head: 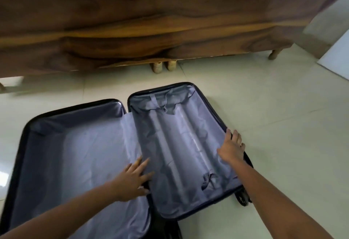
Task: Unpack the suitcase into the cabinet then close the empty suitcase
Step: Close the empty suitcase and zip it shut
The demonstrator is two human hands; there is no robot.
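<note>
Grey-lined suitcase (117, 144) lying open, left hand (132, 180) splayed flat at its hinge, right hand (233, 147) gripping right shell's rim

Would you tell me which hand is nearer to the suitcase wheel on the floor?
Right. The right hand grips the suitcase rim above the wheel; the left hand rests at the middle hinge, farther away.

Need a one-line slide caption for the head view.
Empty open suitcase on tiled floor beside bed; left hand at hinge, right hand on outer rim, poised to close.
</note>
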